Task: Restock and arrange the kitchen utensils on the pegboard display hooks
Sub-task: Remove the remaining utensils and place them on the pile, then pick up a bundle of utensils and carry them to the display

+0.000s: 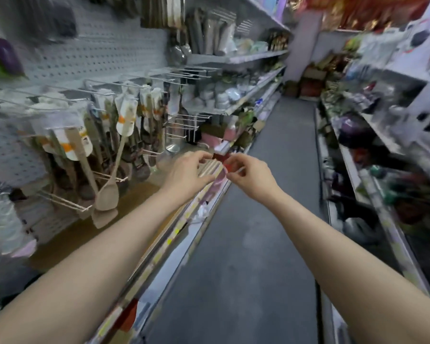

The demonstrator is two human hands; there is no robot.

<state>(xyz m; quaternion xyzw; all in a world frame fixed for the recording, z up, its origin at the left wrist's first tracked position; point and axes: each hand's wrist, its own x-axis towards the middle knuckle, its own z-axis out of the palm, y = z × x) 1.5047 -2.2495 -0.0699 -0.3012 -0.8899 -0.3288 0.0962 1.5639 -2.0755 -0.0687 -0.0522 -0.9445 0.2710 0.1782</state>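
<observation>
Both arms reach forward over the shelf edge. My left hand (188, 171) and my right hand (248, 177) meet around a small red packaged item (222, 161), each pinching one end with curled fingers; pale sticks show just under it. The frame is blurred, so what the item is stays unclear. To the left, a grey pegboard (92, 53) carries wire hooks (67, 95) with wooden spatulas (107, 192) in white and orange card sleeves, and dark utensils (139, 167) hang behind them.
Bare wire hooks (184, 122) jut from the board further along. Shelves of bowls and packaged goods (224, 95) continue on the left. A grey aisle floor (253, 219) runs ahead, with stocked shelves (382, 145) on the right and boxes at the far end.
</observation>
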